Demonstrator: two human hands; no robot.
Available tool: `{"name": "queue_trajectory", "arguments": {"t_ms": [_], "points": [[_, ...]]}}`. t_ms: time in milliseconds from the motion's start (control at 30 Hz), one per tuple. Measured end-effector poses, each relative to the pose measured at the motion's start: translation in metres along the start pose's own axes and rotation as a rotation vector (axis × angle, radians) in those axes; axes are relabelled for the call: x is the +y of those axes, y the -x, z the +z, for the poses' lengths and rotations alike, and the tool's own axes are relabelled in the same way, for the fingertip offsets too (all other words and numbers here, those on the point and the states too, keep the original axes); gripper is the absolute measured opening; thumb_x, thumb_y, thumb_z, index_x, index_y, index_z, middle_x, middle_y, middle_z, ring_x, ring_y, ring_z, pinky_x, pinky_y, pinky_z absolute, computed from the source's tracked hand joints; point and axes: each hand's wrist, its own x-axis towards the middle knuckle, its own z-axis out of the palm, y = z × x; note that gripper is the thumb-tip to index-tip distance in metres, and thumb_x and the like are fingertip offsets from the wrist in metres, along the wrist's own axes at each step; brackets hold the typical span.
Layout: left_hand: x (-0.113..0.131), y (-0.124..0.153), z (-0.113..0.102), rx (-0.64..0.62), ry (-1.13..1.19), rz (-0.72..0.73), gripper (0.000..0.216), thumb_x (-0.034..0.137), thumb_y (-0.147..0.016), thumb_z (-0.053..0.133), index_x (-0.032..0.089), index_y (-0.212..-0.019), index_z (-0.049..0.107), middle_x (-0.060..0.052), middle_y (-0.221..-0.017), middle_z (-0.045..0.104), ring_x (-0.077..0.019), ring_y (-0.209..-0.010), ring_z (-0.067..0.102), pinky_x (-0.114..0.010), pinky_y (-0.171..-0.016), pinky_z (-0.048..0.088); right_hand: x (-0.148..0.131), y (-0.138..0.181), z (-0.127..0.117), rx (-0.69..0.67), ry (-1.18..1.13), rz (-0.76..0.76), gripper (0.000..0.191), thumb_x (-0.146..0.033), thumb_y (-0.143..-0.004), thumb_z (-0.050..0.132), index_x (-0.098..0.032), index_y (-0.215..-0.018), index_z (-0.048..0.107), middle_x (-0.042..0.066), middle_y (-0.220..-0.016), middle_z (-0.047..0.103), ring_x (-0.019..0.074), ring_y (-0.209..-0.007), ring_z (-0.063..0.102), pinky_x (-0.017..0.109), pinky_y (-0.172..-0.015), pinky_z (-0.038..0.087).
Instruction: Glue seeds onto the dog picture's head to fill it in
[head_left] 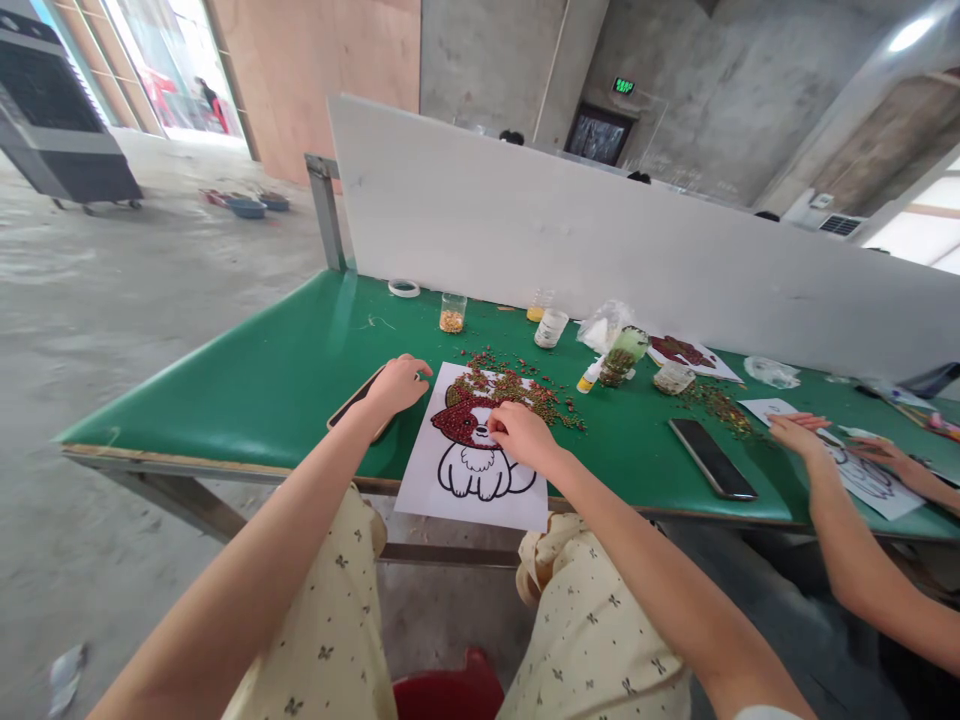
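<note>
A white sheet (517,500) with a black-outlined cartoon dog lies at the near edge of the green table (262,380). The dog's head is partly covered with dark red beans. My right hand (521,435) rests on the dog's face, fingers pinched together on something too small to make out. My left hand (397,385) lies curled on a phone (352,405) just left of the sheet, pressing on it. Loose red and green beans (544,395) are scattered over the sheet's top and the table behind it.
Behind the sheet stand small jars (452,312), a white cup (551,328), a glue bottle (589,377), a tape roll (403,288) and plastic bags. A dark phone (711,458) lies to the right. Another person's hands (802,432) work on a second sheet. A white partition (600,240) backs the table.
</note>
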Motion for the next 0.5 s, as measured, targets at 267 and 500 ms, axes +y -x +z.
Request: {"name": "queue_trajectory", "arguments": {"t_ms": [267,500], "points": [[0.0012,0.0011,-0.0008,-0.009,-0.017,0.007,0.033,0.019,-0.072,0.047,0.019,-0.098,0.067,-0.008,-0.103,0.063,-0.0224,-0.096,0.059,-0.032,-0.091,0.043,0.0008,-0.002,-0.0025,0.031,0.005,0.039,0.007,-0.015,-0.079,0.058,-0.02,-0.074,0.058,0.001,-0.086,0.057,0.0139,-0.084,0.051,0.023,-0.063,0.032],[0.0026,0.0017,-0.0031,-0.029,-0.019,0.012,0.034,0.019,-0.072,0.046,0.018,-0.099,0.066,-0.009,-0.103,0.063,-0.0232,-0.097,0.058,-0.032,-0.091,0.043,-0.0007,-0.0005,-0.0037,0.007,-0.001,0.043,0.007,-0.016,-0.079,0.058,-0.02,-0.073,0.058,0.001,-0.086,0.056,0.0131,-0.081,0.05,0.022,-0.061,0.031]]}}
